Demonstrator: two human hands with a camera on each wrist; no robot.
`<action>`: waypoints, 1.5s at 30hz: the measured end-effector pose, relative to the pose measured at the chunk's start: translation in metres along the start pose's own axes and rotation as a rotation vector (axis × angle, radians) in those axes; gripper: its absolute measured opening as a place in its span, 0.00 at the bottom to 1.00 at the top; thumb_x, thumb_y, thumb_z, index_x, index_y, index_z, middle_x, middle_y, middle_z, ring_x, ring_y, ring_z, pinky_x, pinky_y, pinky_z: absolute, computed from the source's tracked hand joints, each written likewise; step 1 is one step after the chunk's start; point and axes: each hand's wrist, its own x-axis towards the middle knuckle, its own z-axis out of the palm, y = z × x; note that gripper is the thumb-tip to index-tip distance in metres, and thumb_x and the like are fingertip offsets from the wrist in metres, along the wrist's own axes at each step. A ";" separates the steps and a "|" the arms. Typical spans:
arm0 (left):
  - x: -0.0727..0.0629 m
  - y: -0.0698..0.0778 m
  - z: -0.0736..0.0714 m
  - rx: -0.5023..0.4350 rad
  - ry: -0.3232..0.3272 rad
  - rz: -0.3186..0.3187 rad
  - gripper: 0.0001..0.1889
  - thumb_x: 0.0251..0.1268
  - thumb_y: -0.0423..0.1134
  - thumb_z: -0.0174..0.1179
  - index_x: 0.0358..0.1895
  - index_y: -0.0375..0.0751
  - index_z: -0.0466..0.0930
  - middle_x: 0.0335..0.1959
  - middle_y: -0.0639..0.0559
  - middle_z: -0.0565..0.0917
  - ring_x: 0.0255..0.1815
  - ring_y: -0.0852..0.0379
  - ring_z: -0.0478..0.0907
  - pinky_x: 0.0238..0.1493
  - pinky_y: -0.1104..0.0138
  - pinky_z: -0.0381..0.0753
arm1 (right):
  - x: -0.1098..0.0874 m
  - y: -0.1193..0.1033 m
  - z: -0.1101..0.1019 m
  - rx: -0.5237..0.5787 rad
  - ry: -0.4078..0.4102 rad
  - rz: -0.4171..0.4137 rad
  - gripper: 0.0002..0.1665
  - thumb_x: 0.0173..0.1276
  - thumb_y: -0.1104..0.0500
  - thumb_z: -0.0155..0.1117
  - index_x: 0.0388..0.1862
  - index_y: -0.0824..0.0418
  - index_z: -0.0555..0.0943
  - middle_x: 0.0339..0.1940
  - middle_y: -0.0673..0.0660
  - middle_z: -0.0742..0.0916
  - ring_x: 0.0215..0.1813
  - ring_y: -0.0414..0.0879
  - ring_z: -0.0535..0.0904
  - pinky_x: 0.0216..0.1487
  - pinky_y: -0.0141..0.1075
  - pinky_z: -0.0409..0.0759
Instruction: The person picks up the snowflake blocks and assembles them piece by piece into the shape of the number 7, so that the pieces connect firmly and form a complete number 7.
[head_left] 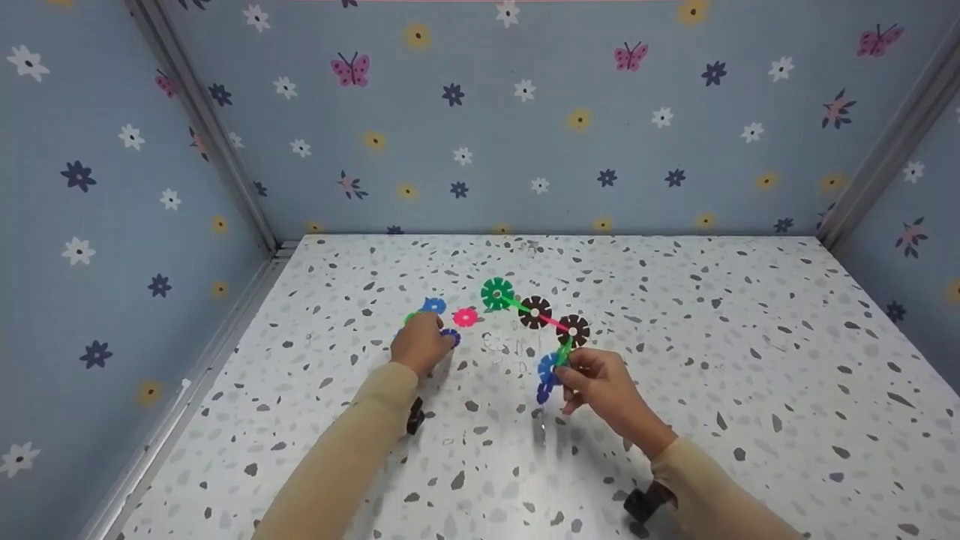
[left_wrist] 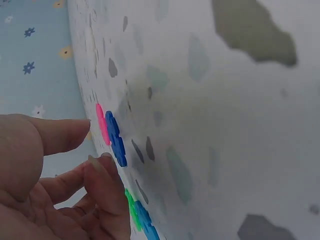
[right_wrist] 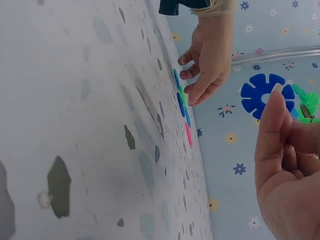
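Note:
My right hand (head_left: 611, 390) pinches the lower end of a chain of slotted plastic snowflake discs between thumb and fingers. Along the chain run a green disc (head_left: 491, 289), two dark brown discs (head_left: 529, 321), bright green and pink ones seen edge-on, and a blue disc (head_left: 547, 366). At its near end a dark blue disc (right_wrist: 255, 92) sticks out past the fingertips. My left hand (head_left: 420, 345) reaches down over loose discs, its thumb and fingertips apart in the left wrist view. Just beyond those fingertips lies a loose dark blue disc (left_wrist: 115, 137).
A loose pink disc (head_left: 465, 317) lies between the left hand and the chain. Past the left hand are a blue disc (head_left: 433, 304) and a light green disc (left_wrist: 132, 207), partly hidden. The speckled white tabletop (head_left: 750, 375) meets flower-patterned walls (head_left: 525, 120) at back and sides.

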 end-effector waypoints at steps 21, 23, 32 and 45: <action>-0.017 -0.005 0.010 -0.100 -0.040 0.144 0.18 0.59 0.34 0.69 0.50 0.40 0.73 0.41 0.47 0.79 0.42 0.50 0.77 0.46 0.58 0.77 | 0.001 0.002 0.004 0.091 0.057 0.072 0.02 0.71 0.70 0.58 0.38 0.71 0.77 0.28 0.64 0.81 0.28 0.46 0.77 0.27 0.38 0.84; -0.026 -0.001 0.013 -0.149 -0.049 0.179 0.17 0.59 0.34 0.69 0.50 0.40 0.75 0.44 0.47 0.81 0.46 0.51 0.78 0.51 0.58 0.78 | 0.001 0.002 0.004 0.109 0.067 0.075 0.02 0.71 0.70 0.58 0.37 0.70 0.77 0.28 0.64 0.80 0.28 0.45 0.76 0.26 0.38 0.84; -0.072 0.017 0.023 -0.398 -0.186 0.341 0.08 0.61 0.36 0.69 0.41 0.40 0.83 0.37 0.50 0.83 0.35 0.51 0.82 0.36 0.62 0.84 | 0.002 -0.001 0.003 0.122 0.094 0.058 0.04 0.72 0.70 0.57 0.41 0.72 0.77 0.32 0.66 0.81 0.30 0.46 0.77 0.27 0.37 0.83; -0.106 0.028 0.039 -0.750 -0.298 0.402 0.08 0.62 0.31 0.68 0.36 0.32 0.77 0.32 0.37 0.86 0.28 0.50 0.85 0.26 0.63 0.84 | 0.001 -0.001 0.008 0.168 0.141 0.014 0.06 0.73 0.68 0.58 0.45 0.72 0.78 0.33 0.61 0.81 0.31 0.46 0.79 0.26 0.36 0.83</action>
